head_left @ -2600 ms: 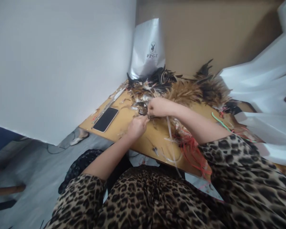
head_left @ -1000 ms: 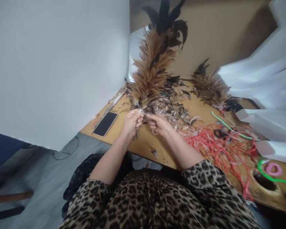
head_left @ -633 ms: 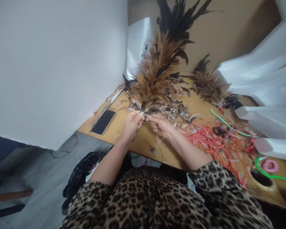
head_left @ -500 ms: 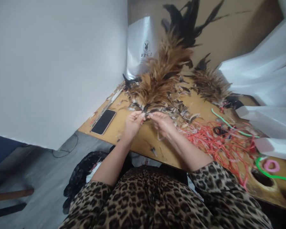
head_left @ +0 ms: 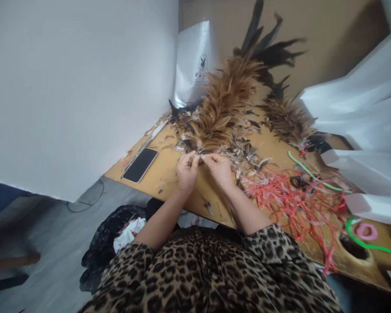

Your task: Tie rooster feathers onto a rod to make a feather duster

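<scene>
A long bundle of brown feathers [head_left: 230, 102] with dark tail plumes at its far end slants away from me across the table. Its near end meets my fingertips. My left hand [head_left: 187, 170] is closed in a pinch at that base, and my right hand [head_left: 219, 168] pinches the same spot from the other side, fingertips almost touching. Whatever fine tie lies between them is too small to make out. Loose small feathers [head_left: 246, 152] are scattered around and to the right of my hands.
A phone [head_left: 140, 165] lies on the wooden table [head_left: 164, 174] at left. Red strings [head_left: 289, 195] spread at right, near a green cord [head_left: 299, 164] and a pink ring [head_left: 367, 231]. A second feather bundle [head_left: 289, 119] and a white bag [head_left: 193, 65] stand behind. A table hole [head_left: 355, 248] shows at right.
The feather bundle has turned, its dark plumes shifting and swinging. My left wrist has rotated more upright, and my right forearm has drawn inward. Both hands stay pinched at the base.
</scene>
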{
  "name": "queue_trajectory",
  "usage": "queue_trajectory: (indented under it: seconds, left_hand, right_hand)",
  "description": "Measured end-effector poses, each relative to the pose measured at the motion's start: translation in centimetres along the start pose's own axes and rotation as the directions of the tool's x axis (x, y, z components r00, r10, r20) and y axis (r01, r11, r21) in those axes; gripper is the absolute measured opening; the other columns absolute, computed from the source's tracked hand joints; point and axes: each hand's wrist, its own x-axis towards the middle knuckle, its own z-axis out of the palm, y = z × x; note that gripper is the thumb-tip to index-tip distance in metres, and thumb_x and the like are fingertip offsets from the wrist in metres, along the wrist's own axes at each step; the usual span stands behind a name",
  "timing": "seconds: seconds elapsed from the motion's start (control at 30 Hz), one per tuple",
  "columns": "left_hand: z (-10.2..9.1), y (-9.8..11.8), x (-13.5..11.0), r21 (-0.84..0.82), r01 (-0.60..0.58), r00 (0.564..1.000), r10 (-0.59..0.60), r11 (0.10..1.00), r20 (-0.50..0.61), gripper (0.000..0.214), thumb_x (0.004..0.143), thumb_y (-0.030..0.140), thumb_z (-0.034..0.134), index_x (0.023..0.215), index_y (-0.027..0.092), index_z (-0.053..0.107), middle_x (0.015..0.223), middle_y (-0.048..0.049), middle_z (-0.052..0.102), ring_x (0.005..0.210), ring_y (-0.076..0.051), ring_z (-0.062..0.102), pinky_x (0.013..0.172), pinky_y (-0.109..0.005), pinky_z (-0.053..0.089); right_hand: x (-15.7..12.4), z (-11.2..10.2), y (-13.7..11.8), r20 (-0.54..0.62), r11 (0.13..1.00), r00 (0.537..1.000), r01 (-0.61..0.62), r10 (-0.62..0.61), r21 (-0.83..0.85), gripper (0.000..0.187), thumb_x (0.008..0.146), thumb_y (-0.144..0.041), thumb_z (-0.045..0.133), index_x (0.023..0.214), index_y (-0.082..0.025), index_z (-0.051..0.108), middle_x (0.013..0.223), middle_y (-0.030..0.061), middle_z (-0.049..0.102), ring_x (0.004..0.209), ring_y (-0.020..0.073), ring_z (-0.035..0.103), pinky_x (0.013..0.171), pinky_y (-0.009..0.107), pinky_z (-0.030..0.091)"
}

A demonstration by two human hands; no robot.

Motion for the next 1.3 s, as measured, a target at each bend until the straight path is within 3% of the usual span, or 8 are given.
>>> queue_trajectory:
  seconds: [0.2, 0.33, 0.5, 0.8, 0.97, 1.07, 1.17, 1.3]
  left_hand:
    - [0.3, 0.8, -0.5, -0.071, -0.014, 1.000, 0.013, 0.997, -0.023, 0.027, 0.087, 0.035, 0.053, 0.102, 0.018, 0.068, 0.093, -0.0083, 0.065, 0.086, -0.017, 0.061, 0.083, -0.033, 0.049]
    - [0.4, 1.3, -0.7, -0.192, 0.084, 0.996, -0.087, 0.978, -0.008, 0.022, 0.083, 0.034, 0.058, 0.094, 0.017, 0.065, 0.089, -0.0068, 0.064, 0.083, -0.015, 0.060, 0.079, -0.031, 0.049]
    - [1.1, 1.6, -0.9, -0.307, 0.186, 0.980, -0.200, 0.934, -0.017, 0.024, 0.076, 0.032, 0.068, 0.091, 0.015, 0.061, 0.084, -0.0041, 0.062, 0.076, -0.011, 0.058, 0.076, -0.027, 0.048]
    - [0.8, 2.8, -0.5, -0.463, 0.489, 0.866, -0.351, 0.739, 0.356, 0.031, 0.069, 0.037, 0.073, 0.088, 0.013, 0.066, 0.065, 0.0007, 0.059, 0.051, -0.005, 0.045, 0.050, -0.020, 0.036]
    - [0.5, 2.9, -0.8, -0.543, 0.494, 0.869, -0.370, 0.679, 0.328, 0.030, 0.074, 0.043, 0.067, 0.081, 0.014, 0.067, 0.065, 0.0000, 0.059, 0.050, -0.004, 0.042, 0.046, -0.019, 0.029]
    - [0.5, 2.5, -0.8, -0.549, 0.522, 0.853, -0.420, 0.653, 0.310, 0.028, 0.071, 0.040, 0.071, 0.074, 0.012, 0.066, 0.061, 0.0004, 0.057, 0.049, -0.004, 0.041, 0.045, -0.019, 0.027]
    - [0.2, 2.0, -0.3, -0.579, 0.592, 0.794, -0.531, 0.561, 0.297, 0.025, 0.066, 0.032, 0.076, 0.076, 0.011, 0.066, 0.064, -0.0007, 0.059, 0.049, -0.003, 0.042, 0.043, -0.018, 0.026]
    - [-1.1, 1.2, 1.3, -0.651, 0.635, 0.718, -0.627, 0.415, 0.302, 0.015, 0.069, 0.020, 0.073, 0.072, 0.011, 0.062, 0.062, 0.0001, 0.056, 0.048, -0.002, 0.042, 0.040, -0.014, 0.025]
  right_hand:
    - [0.8, 0.3, 0.1, 0.035, 0.970, 0.991, -0.135, 0.131, 0.202, 0.021, 0.062, -0.035, 0.073, 0.071, -0.016, 0.073, 0.073, 0.0030, 0.071, 0.069, 0.0143, 0.062, 0.076, 0.029, 0.047]
    - [0.5, 0.9, 0.0, 0.063, 0.922, 0.970, -0.244, 0.236, 0.301, 0.023, 0.057, -0.036, 0.076, 0.068, -0.016, 0.072, 0.066, 0.0015, 0.069, 0.065, 0.0131, 0.060, 0.069, 0.027, 0.047]
    - [0.1, 1.2, -0.2, -0.003, 0.919, 0.968, -0.239, 0.253, 0.312, 0.024, 0.054, -0.036, 0.077, 0.064, -0.016, 0.069, 0.065, 0.0003, 0.066, 0.062, 0.0112, 0.056, 0.060, 0.023, 0.043]
    - [0.3, 0.1, -0.2, 0.133, 0.826, 0.915, -0.402, 0.381, 0.395, 0.037, 0.048, -0.039, 0.081, 0.068, -0.016, 0.061, 0.046, -0.0053, 0.052, 0.037, 0.0046, 0.036, 0.035, 0.019, 0.019]
    - [0.4, 0.0, 0.1, 0.200, 0.814, 0.892, -0.451, 0.405, 0.366, 0.039, 0.048, -0.041, 0.080, 0.067, -0.016, 0.056, 0.048, -0.0069, 0.051, 0.033, 0.0009, 0.023, 0.034, 0.018, 0.012]
    - [0.4, 0.5, 0.4, 0.201, 0.852, 0.901, -0.431, 0.385, 0.298, 0.038, 0.054, -0.046, 0.076, 0.065, -0.016, 0.056, 0.049, -0.0045, 0.054, 0.035, 0.0035, 0.031, 0.034, 0.019, 0.017]
    - [0.5, 1.1, 0.7, 0.128, 0.924, 0.948, -0.314, 0.292, 0.217, 0.038, 0.057, -0.051, 0.072, 0.061, -0.016, 0.058, 0.052, -0.0013, 0.058, 0.044, 0.0080, 0.046, 0.042, 0.020, 0.033]
    - [0.9, 0.6, 1.2, 0.105, 0.991, 0.985, -0.131, 0.134, -0.031, 0.036, 0.063, -0.050, 0.068, 0.058, -0.015, 0.061, 0.053, -0.0031, 0.056, 0.051, 0.0077, 0.044, 0.051, 0.021, 0.034]
